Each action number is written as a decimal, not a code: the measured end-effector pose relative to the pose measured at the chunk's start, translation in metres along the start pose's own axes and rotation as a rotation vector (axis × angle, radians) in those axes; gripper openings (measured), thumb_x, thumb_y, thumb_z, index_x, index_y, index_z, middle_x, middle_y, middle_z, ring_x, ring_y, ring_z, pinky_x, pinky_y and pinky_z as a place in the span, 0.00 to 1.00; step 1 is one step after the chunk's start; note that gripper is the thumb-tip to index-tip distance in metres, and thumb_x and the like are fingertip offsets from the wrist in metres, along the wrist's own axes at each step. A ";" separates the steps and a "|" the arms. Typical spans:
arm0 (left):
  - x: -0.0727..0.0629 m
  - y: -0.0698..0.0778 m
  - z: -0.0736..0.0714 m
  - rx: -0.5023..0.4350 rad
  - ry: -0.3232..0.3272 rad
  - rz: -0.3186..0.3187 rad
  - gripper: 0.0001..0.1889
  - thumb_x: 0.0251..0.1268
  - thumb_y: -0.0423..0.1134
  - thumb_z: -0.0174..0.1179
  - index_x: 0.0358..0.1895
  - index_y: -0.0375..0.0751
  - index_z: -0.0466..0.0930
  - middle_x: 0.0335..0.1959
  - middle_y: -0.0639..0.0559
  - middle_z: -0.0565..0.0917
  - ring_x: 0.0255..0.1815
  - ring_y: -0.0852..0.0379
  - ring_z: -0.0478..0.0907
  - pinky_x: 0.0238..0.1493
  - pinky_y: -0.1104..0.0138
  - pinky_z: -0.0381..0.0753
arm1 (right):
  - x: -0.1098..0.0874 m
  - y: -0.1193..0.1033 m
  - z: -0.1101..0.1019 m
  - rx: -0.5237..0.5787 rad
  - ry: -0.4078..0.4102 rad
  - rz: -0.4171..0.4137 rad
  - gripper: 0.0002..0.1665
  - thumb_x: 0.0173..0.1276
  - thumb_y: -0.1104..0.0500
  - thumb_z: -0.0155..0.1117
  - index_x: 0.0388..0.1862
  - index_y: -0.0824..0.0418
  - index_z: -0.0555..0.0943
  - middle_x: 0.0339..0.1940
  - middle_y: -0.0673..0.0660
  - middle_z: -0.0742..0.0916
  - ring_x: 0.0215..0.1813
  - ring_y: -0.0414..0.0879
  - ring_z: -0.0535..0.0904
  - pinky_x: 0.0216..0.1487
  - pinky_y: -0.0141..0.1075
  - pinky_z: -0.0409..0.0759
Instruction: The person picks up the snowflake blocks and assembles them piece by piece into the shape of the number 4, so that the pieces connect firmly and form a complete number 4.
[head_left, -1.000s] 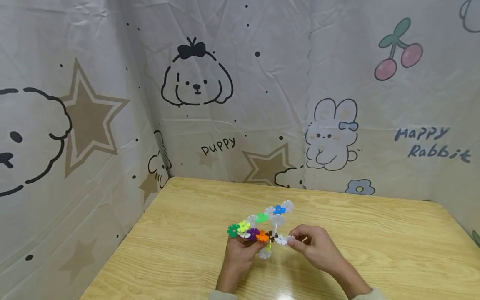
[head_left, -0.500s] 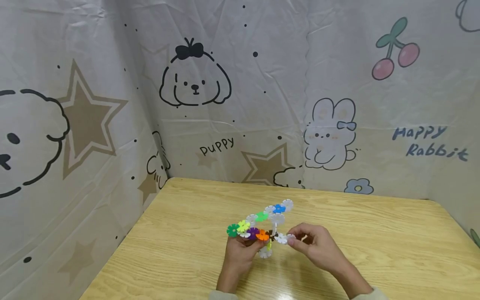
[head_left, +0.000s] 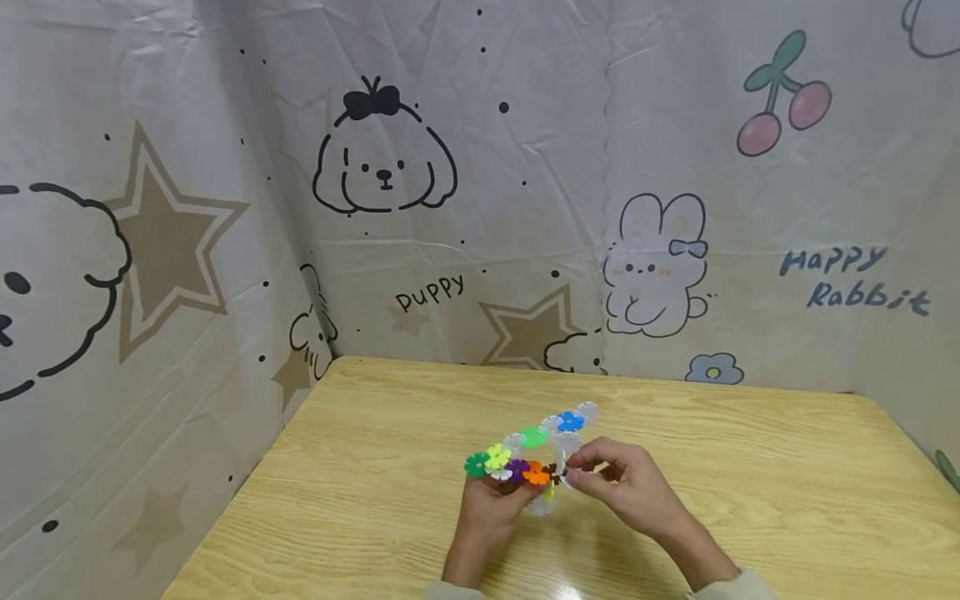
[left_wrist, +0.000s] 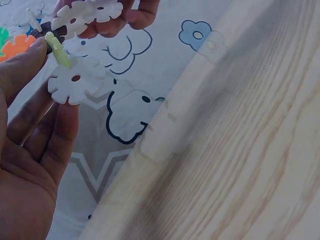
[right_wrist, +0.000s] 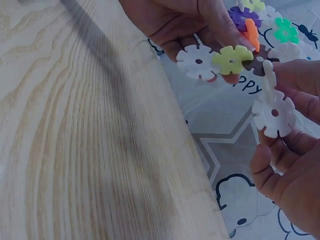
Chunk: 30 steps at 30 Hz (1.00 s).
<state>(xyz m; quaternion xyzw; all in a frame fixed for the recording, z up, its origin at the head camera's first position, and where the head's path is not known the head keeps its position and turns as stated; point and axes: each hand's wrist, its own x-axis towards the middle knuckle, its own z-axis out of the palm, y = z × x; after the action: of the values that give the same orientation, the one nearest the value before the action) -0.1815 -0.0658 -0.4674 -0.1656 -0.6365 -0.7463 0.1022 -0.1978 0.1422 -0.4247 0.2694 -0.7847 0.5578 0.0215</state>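
Note:
A chain of interlocking snowflake discs hangs above the table between both hands. My left hand (head_left: 491, 512) grips it near the orange disc (head_left: 536, 473), with the thumb on top. Beside that lie the purple disc (head_left: 517, 471), a yellow one and the dark green disc (head_left: 476, 465). A second row rises to the blue disc (head_left: 570, 422), with white discs around it. My right hand (head_left: 630, 483) pinches the white discs next to the brown disc (head_left: 557, 473); its fingers partly cover them. In the right wrist view, the end white disc (right_wrist: 274, 114) sits against the right fingers.
Under the hands spreads a wood-grain table (head_left: 360, 467). Behind it and to the left hangs a pale curtain (head_left: 525, 183) printed with cartoon animals and stars, meeting the table's far edge.
My right hand has moved left along the white discs toward the brown disc, now covering them in the head view. The left hand and the assembly have shifted slightly right.

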 end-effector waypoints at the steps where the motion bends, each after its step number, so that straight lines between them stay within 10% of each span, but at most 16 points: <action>1: 0.000 0.000 0.001 0.005 -0.003 0.002 0.14 0.57 0.23 0.70 0.47 0.25 0.82 0.43 0.34 0.85 0.43 0.55 0.85 0.46 0.61 0.84 | 0.000 0.000 0.000 0.003 0.002 -0.011 0.02 0.66 0.63 0.70 0.36 0.56 0.87 0.36 0.51 0.86 0.39 0.45 0.80 0.34 0.37 0.79; 10: 0.001 -0.002 0.008 0.041 -0.035 0.018 0.15 0.58 0.26 0.71 0.48 0.27 0.83 0.44 0.41 0.87 0.44 0.54 0.85 0.45 0.62 0.84 | -0.002 0.001 -0.003 0.015 0.007 -0.059 0.05 0.64 0.66 0.70 0.32 0.56 0.87 0.31 0.51 0.84 0.35 0.44 0.78 0.29 0.35 0.78; 16: -0.001 0.002 0.005 0.091 0.001 -0.112 0.12 0.57 0.31 0.73 0.45 0.33 0.86 0.38 0.48 0.89 0.37 0.55 0.85 0.35 0.66 0.84 | -0.005 0.005 -0.007 -0.001 0.015 -0.080 0.05 0.65 0.67 0.70 0.33 0.58 0.87 0.32 0.52 0.84 0.35 0.42 0.78 0.27 0.35 0.78; 30: 0.003 0.013 -0.016 0.147 -0.032 -0.140 0.17 0.57 0.34 0.74 0.50 0.34 0.86 0.37 0.45 0.88 0.27 0.59 0.82 0.28 0.68 0.83 | -0.013 0.009 -0.025 -0.087 -0.008 0.037 0.05 0.66 0.63 0.70 0.31 0.54 0.87 0.33 0.50 0.85 0.36 0.43 0.79 0.31 0.36 0.80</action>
<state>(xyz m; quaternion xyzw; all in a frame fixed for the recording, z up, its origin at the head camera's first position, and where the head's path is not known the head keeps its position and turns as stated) -0.1816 -0.0840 -0.4567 -0.1250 -0.7013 -0.7000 0.0516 -0.1972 0.1723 -0.4276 0.2559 -0.8132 0.5223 0.0199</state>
